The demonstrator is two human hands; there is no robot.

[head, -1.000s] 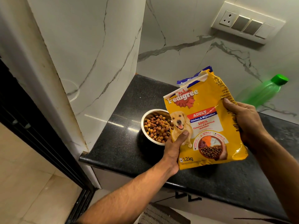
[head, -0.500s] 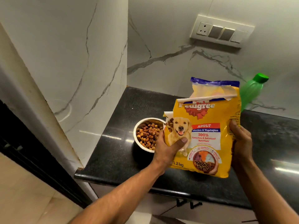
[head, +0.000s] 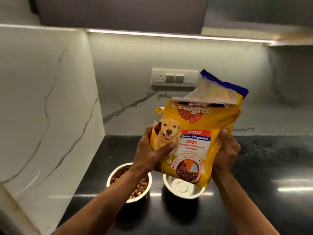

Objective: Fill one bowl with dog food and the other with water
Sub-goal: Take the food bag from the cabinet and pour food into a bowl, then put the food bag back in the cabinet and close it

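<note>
I hold a yellow dog food bag upright above the counter, its torn top open. My left hand grips its left edge, thumb across the dog picture. My right hand grips its right edge. Below my left forearm stands a white bowl holding brown kibble. Beside it on the right stands a second white bowl with nothing in it, partly hidden by the bag's bottom. No water bottle is in view.
Both bowls stand on a black stone counter in a corner of white marble walls. A socket and switch plate sits on the back wall. A lit cabinet underside runs overhead.
The view has tilted up and back, and the bag now sits higher in the frame. The second bowl has come into view. The green bottle is out of sight. Both hands still hold the bag.
</note>
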